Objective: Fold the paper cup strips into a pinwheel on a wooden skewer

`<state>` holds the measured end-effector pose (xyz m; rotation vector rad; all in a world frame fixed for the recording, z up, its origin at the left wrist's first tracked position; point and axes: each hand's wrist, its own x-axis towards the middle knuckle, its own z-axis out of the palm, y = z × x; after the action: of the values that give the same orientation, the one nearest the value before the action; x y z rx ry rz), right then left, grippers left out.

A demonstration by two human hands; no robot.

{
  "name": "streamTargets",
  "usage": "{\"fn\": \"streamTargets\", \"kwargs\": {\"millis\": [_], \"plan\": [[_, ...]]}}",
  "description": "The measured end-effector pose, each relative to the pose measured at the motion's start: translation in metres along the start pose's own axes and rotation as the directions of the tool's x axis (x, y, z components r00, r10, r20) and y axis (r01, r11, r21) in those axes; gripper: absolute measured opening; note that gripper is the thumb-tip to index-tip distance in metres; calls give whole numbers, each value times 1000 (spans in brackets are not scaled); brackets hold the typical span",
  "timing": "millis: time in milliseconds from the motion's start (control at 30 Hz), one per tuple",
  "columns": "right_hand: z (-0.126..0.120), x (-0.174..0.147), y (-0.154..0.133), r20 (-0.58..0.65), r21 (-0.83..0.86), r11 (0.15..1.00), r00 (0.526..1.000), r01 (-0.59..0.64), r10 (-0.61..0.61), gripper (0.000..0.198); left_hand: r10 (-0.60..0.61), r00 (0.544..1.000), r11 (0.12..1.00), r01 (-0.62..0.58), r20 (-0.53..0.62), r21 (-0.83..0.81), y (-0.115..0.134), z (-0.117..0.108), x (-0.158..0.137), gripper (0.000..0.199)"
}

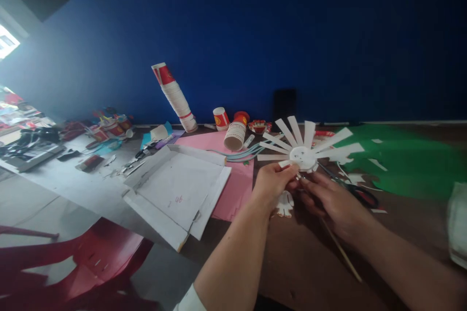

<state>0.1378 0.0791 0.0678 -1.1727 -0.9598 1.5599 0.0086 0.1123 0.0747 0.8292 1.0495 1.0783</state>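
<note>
A white paper cup cut into strips (302,155) fans out in front of me, its round base facing me and the strips spread like rays. My left hand (275,180) is closed on its near left edge, thumb and fingers pinched together. Just beside it, my right hand (328,197) is closed around a thin wooden stick (341,250), whose long end slants down to the lower right. The stick's upper end is hidden among my fingertips, close to the cup's base. Below my hands lies a small white cut paper piece (284,204).
Scissors (365,196) lie right of my hands, by green paper (397,160) and white scraps. Left are a shallow white box lid (178,187) on pink paper (237,184), a leaning stack of paper cups (177,99) against the blue wall, and a red chair (105,252).
</note>
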Motion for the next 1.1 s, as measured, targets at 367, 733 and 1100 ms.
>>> {"fn": "streamTargets", "kwargs": {"millis": [367,733,1100], "plan": [[-18,9,-3,-20,-73,995,998,-62,60,35,-222,975,956,221,17,-194,13,-4,2,31],[-22,2,-15,27,-449,872,972,-195,232,23,-309,951,941,302,-25,-151,9,-4,10,41],[-36,-12,-47,104,-625,775,973,-97,206,10,-348,937,927,338,-39,-160,12,-5,11,77]]}}
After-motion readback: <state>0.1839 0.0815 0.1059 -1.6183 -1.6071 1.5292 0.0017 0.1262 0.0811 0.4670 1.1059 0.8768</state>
